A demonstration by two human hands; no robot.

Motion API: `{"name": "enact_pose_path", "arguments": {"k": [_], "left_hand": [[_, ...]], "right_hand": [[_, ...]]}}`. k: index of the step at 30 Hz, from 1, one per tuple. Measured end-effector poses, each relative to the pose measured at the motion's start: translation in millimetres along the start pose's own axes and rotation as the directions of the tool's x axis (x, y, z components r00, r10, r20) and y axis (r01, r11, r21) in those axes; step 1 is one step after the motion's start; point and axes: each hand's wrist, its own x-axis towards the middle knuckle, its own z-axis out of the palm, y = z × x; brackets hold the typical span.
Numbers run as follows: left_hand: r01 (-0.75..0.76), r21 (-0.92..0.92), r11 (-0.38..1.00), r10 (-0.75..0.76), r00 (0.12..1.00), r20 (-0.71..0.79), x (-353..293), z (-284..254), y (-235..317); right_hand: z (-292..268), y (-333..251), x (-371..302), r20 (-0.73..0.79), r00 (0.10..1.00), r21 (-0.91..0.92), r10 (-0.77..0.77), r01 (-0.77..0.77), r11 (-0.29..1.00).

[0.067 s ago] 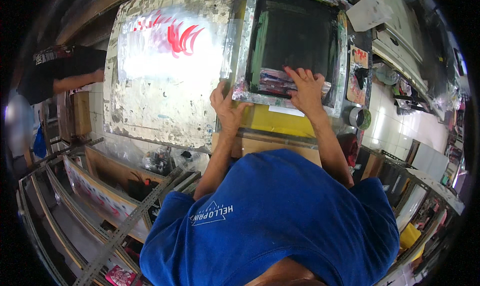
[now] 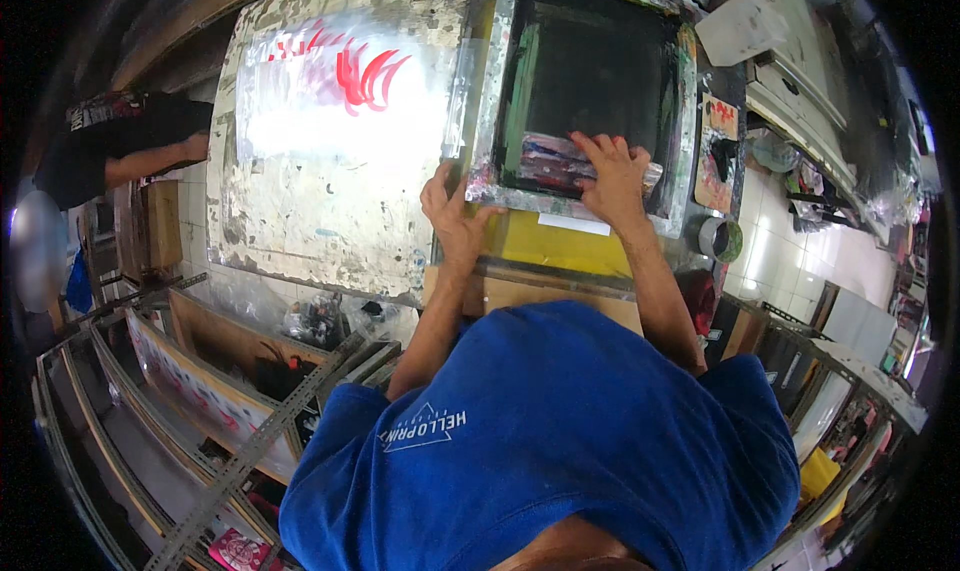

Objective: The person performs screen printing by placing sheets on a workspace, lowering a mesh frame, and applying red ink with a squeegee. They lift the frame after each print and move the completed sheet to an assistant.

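A screen-printing frame [image 2: 481, 136] with paint-spattered edges lies in front of me, its mesh dark with black ink. Inside it, near the close edge, a paint-stained squeegee [image 2: 548, 159] lies crosswise. My right hand [image 2: 612, 183] is closed on the right part of the squeegee, covering much of that end. At the near left corner of the frame, my left hand [image 2: 458, 219] grips with its thumb on the near edge and its fingers along the left side. A yellow surface [image 2: 550, 243] and a white paper strip [image 2: 574, 224] show below the frame's near edge.
Left of the frame is a pale, ink-spotted board [image 2: 320, 241] with red marks. A tape roll [image 2: 720, 238] sits beside the frame's near right corner. Metal racks [image 2: 240, 471] stand at the lower left. Another person's arm [image 2: 160, 161] reaches in at far left.
The squeegee appears slightly tipped under my right hand. My left hand stays at the frame's corner.
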Motion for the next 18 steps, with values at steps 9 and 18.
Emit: {"name": "enact_pose_path", "arguments": {"k": [9,18], "left_hand": [[0.010,-0.045,0.999,-0.008,1.000,0.029,-4.9,-3.7,-0.6],[0.073,-0.087,0.994,-0.068,0.996,0.054,-5.8,-6.2,3.9]], "right_hand": [[18.1,74.2,125.7,-0.271,0.962,-0.017,-0.043,0.040,0.999],[2.1,139.6,252.9,-0.367,0.923,-0.084,-0.118,0.093,0.992]]}}
